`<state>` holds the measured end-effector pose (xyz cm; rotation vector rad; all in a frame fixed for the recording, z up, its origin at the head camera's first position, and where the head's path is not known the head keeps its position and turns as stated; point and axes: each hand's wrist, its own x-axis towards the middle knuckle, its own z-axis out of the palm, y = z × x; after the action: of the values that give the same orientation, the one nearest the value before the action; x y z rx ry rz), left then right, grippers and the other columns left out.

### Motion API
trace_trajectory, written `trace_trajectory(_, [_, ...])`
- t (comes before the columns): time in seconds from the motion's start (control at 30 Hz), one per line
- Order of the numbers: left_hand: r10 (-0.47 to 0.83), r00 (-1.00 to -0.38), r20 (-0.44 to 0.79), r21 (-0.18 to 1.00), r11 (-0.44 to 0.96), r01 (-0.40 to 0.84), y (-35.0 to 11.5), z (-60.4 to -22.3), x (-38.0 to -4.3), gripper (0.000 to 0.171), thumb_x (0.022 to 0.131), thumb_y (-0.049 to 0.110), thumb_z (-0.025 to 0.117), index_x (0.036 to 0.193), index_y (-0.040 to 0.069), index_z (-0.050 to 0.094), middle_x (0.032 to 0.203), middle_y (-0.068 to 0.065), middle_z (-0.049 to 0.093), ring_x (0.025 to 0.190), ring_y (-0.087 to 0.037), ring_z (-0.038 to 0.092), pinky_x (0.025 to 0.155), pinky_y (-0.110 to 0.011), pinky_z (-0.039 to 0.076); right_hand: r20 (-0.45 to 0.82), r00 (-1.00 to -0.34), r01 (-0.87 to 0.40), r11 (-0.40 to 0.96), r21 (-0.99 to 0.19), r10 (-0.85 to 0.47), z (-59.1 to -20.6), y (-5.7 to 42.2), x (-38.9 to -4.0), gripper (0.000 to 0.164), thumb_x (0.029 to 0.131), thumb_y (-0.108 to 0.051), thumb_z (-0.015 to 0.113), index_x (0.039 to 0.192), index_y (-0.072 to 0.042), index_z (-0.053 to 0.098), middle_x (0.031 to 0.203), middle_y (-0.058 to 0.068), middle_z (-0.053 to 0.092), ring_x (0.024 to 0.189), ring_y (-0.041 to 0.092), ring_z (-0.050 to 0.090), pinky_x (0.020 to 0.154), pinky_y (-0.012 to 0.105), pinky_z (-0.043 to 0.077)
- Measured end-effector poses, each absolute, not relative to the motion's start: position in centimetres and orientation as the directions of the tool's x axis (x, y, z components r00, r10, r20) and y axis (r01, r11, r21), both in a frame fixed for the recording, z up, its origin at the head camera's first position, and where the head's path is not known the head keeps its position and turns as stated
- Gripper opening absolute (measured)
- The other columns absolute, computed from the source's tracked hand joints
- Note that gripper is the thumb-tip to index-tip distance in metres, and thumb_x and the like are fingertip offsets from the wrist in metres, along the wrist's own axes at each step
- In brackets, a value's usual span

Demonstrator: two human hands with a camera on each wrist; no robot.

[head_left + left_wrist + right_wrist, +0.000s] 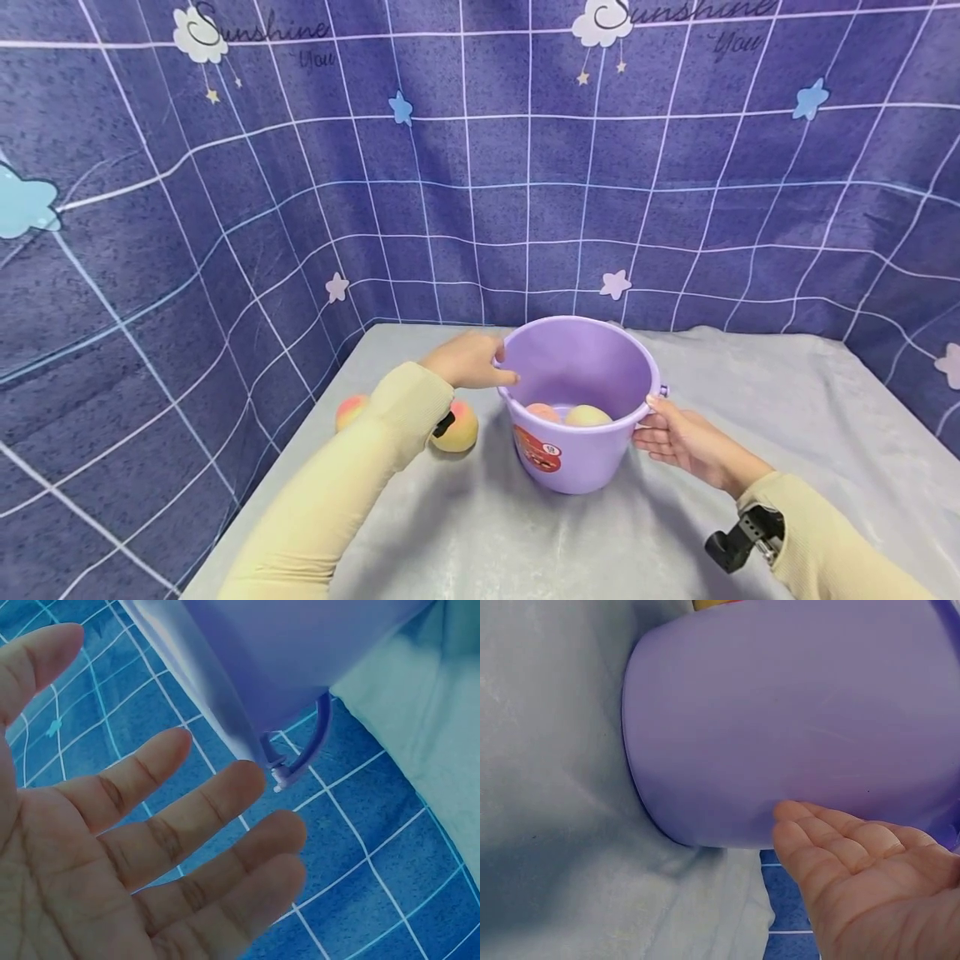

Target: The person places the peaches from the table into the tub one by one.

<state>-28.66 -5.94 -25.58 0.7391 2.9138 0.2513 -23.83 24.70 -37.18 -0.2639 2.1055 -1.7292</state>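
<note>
A purple bucket (566, 450) with a red label stands upright on the cloth-covered table. Inside, at its bottom, lie a pinkish peach (543, 412) and a yellowish peach (587, 416). My left hand (471, 360) is at the bucket's left rim; the left wrist view shows its fingers spread and loosely bent, with nothing in the palm. Beside the bucket's handle joint (279, 774) are its fingertips. My right hand (684, 440) is on the other side, thumb at the rim, relaxed fingers (840, 832) against the outer wall.
A yellow-red peach (459, 428) sits left of the bucket, partly behind the left sleeve. Another peach (350, 410) lies farther left, near the table edge. A blue grid-patterned curtain (480, 208) surrounds the table (495, 550) at the back and sides.
</note>
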Motion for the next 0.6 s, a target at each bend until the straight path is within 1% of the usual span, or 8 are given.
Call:
trace_trajectory(0.13, [0.472, -0.878, -0.083, 0.192, 0.872, 0.451, -6.4, -25.9, -28.6, 0.044, 0.085, 0.038, 0.065, 0.112, 0.003, 0.063, 0.104, -0.007, 0.066, 0.097, -0.02, 0.059, 0.083, -0.035, 0.048, -0.189, -0.9, 0.109, 0.216, -0.97, -0.392, -37.2, 24.7, -23.8, 0.076, 0.104, -0.041, 0.015, 0.134, 0.029, 0.019, 0.134, 0.041, 0.035, 0.125, 0.05, 0.041, 0.102, 0.051, 0.037])
trace_trajectory(0.23, [0.463, -0.883, -0.077, 0.209, 0.873, 0.44, -6.9, -26.1, -28.5, 0.045, 0.084, 0.037, 0.065, 0.114, 0.003, 0.062, 0.108, -0.008, 0.065, 0.1, -0.021, 0.059, 0.086, -0.036, 0.047, -0.19, -0.897, 0.11, 0.213, -0.971, -0.4, -37.2, 24.8, -23.8, 0.076, 0.104, -0.041, 0.015, 0.134, 0.028, 0.018, 0.135, 0.041, 0.034, 0.125, 0.05, 0.039, 0.103, 0.051, 0.035])
trace_trajectory(0.3, [0.454, -0.887, -0.082, 0.224, 0.876, 0.427, -7.2, -26.2, -28.3, 0.047, 0.084, 0.037, 0.065, 0.116, 0.002, 0.061, 0.113, -0.01, 0.065, 0.105, -0.023, 0.059, 0.088, -0.038, 0.047, -0.189, -0.895, 0.109, 0.212, -0.971, -0.405, -37.2, 24.8, -23.9, 0.077, 0.104, -0.042, 0.015, 0.134, 0.029, 0.018, 0.135, 0.042, 0.033, 0.125, 0.051, 0.038, 0.103, 0.051, 0.035])
trace_trajectory(0.37, [0.451, -0.889, -0.083, 0.231, 0.876, 0.423, -7.7, -26.2, -28.2, 0.048, 0.084, 0.037, 0.065, 0.117, 0.002, 0.061, 0.114, -0.011, 0.064, 0.105, -0.024, 0.059, 0.089, -0.039, 0.047, -0.187, -0.894, 0.107, 0.211, -0.972, -0.408, -37.1, 24.8, -23.9, 0.077, 0.103, -0.042, 0.015, 0.134, 0.029, 0.018, 0.134, 0.042, 0.033, 0.125, 0.051, 0.038, 0.103, 0.051, 0.035])
trace_trajectory(0.6, [0.439, -0.892, -0.104, 0.216, 0.886, 0.411, -9.7, -26.9, -27.9, 0.043, 0.085, 0.037, 0.064, 0.11, 0.002, 0.061, 0.107, -0.012, 0.065, 0.1, -0.026, 0.06, 0.087, -0.04, 0.047, -0.191, -0.885, 0.104, 0.22, -0.97, -0.424, -37.1, 24.9, -23.9, 0.076, 0.103, -0.041, 0.013, 0.134, 0.029, 0.018, 0.135, 0.043, 0.033, 0.126, 0.052, 0.037, 0.104, 0.053, 0.033])
